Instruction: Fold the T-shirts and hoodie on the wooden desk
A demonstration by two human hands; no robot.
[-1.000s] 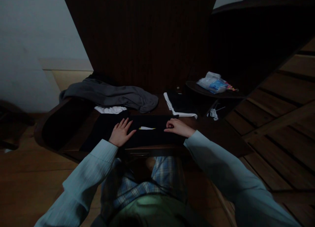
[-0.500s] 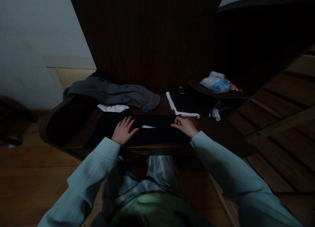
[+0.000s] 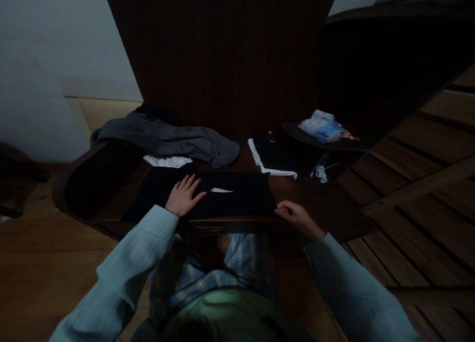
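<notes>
A black garment (image 3: 237, 198) lies spread flat on a dark wooden table (image 3: 326, 203), with a small white label (image 3: 221, 190) showing near its middle. My left hand (image 3: 182, 197) rests flat on the garment's left part, fingers stretched out and apart. My right hand (image 3: 293, 214) is at the garment's near right corner by the table's front edge, fingers curled and pinching the cloth's corner.
A grey garment (image 3: 166, 140) is heaped at the back left with a white cloth (image 3: 166, 161) under it. A folded black-and-white garment (image 3: 272, 159) lies behind. A plastic bag (image 3: 321, 126) sits on a round side table at right. Wooden floorboards surround.
My right hand has drawn back from the garment's far right edge to its near right corner. My left hand has stayed in place, flat on the cloth.
</notes>
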